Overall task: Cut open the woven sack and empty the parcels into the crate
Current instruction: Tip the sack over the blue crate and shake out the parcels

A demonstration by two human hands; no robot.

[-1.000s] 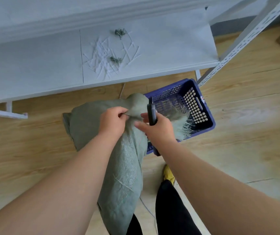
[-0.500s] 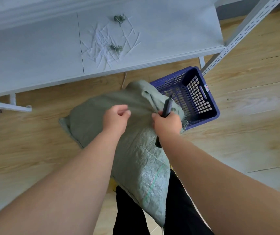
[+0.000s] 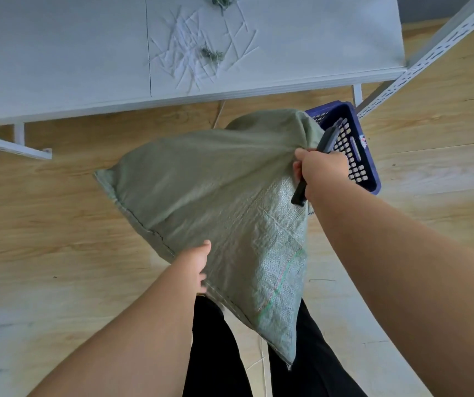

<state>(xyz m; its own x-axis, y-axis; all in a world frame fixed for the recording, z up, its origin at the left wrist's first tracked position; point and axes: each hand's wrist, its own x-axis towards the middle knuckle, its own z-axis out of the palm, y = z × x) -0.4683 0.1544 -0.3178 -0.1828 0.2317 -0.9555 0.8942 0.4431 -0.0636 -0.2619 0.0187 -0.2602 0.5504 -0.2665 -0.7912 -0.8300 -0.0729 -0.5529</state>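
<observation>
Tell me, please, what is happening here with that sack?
A person is tipping a green woven sack toward a blue crate on the floor. The right hand grips the sack's upper end together with a dark cutter; the left hand holds its stitched lower edge. The sack hides most of the crate, so no parcels can be seen. White strips lie on the shelf.

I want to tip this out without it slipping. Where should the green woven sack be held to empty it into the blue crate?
Grip the sack along its stitched bottom seam, from below on the near side, where the left hand already is. The gathered mouth, held by the right hand along with the cutter, already points at the crate, so lifting the seam should tip it.
</observation>
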